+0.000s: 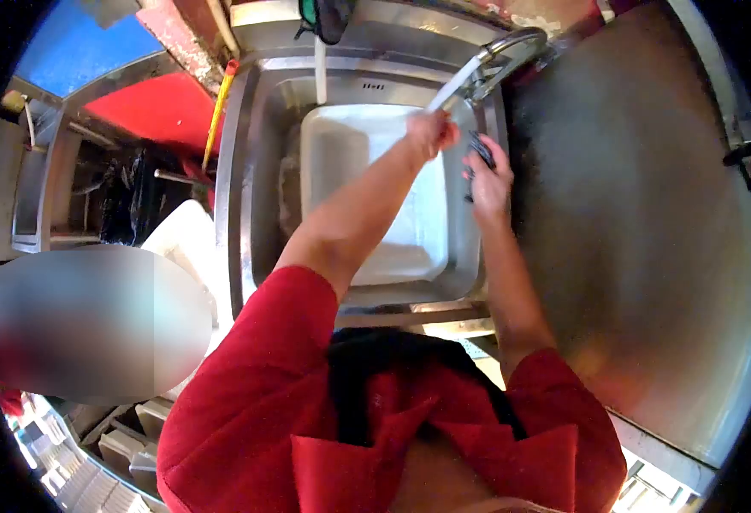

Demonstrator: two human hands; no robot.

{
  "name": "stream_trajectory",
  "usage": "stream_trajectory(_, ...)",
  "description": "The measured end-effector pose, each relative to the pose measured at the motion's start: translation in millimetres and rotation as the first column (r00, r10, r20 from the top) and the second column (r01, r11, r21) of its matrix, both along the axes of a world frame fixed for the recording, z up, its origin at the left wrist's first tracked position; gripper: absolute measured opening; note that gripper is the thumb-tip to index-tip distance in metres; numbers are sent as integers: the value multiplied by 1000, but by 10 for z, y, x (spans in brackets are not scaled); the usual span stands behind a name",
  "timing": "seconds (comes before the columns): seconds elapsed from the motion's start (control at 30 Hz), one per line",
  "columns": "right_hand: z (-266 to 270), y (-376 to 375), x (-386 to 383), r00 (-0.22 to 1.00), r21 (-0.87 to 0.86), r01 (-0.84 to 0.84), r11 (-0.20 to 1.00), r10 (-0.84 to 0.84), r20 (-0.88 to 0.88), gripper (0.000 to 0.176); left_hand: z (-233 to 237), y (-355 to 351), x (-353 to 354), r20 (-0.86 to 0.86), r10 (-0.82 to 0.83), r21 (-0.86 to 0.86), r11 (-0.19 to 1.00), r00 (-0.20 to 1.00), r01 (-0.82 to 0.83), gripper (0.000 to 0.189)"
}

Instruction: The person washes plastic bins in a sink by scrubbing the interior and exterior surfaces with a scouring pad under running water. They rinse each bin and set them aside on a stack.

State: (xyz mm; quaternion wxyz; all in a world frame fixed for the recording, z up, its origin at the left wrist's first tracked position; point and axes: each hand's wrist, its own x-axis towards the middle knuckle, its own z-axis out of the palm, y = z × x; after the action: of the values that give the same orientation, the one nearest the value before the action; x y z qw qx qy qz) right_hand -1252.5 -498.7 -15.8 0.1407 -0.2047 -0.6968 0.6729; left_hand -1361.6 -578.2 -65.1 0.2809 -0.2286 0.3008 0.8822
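A white rectangular tub [350, 274] sits inside the steel sink [260, 214]. My left hand [429, 133] reaches over the tub's far right corner, at the lower end of a pale streak [459, 84] that looks like running water. This streak comes down from the curved metal faucet [521, 38]. Blur smears the fingers of my left hand. Just to the right, along the sink's right side, my right hand [493, 179] is closed around a small black object [481, 150], whose kind I cannot tell.
A wide steel counter [641, 214] adjoins the sink on the right. To the left are a yellow stick [219, 120], a red panel [157, 111] and a black plastic bag [132, 197]. A dark cloth-like item [331, 19] hangs above the sink. Containers [127, 449] stand at lower left.
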Motion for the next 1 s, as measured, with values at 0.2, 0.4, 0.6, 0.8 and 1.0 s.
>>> stream_trajectory(0.2,-44,-601,-603,937,523,-74,849,238,-255,33,-289,28,-560,-472,-4,-15,1000,881,-3,28)
stream_trajectory(0.4,-309,-611,-1265,982,658,-102,746,-32,188,43,-71,-217,-245,-220,77,379,925,973,12,37)
stream_trajectory(0.6,-1273,-351,-2147,990,585,-134,800,80,116,33,330,-4,546,-316,97,11,995,944,-99,58)
stream_trajectory(0.8,-1039,-606,-1933,961,825,-276,492,130,244,29,939,-48,982,-343,35,-215,970,939,-114,76)
stream_trajectory(1.0,-849,-579,-1648,973,117,-145,982,121,195,23,160,-131,338,-120,34,118,993,992,-20,55)
